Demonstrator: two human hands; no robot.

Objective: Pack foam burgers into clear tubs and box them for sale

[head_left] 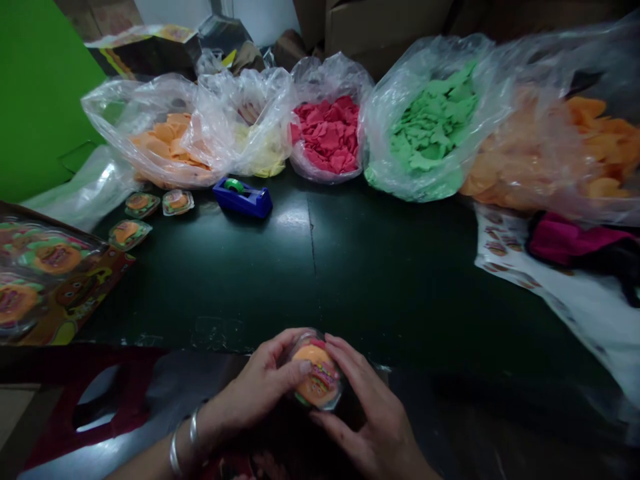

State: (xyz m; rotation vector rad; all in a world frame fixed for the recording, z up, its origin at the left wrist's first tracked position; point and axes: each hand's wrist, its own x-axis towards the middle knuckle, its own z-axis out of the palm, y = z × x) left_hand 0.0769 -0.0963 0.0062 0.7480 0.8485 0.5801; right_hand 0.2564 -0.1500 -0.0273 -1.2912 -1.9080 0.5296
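Note:
Between my two hands, at the table's front edge, is a clear plastic case with a toy burger (318, 381) inside, an orange bun with a printed label on top. My left hand (273, 377) holds it from the left, thumb lying over the front of the case and fingers behind. From the right, my right hand (367, 407) wraps round it, with fingers along the upper edge and the thumb below. Its underside is hidden. Two silver bangles circle my left wrist.
Several open plastic bags of foam pieces line the back, including pink (330, 133) and green (435, 123) ones. A blue tape dispenser (243, 198) stands before them. Cased burgers (129, 233) and a display box (75, 293) sit left. Printed sheets (545, 293) and pink-black cloth (575, 239) lie right.

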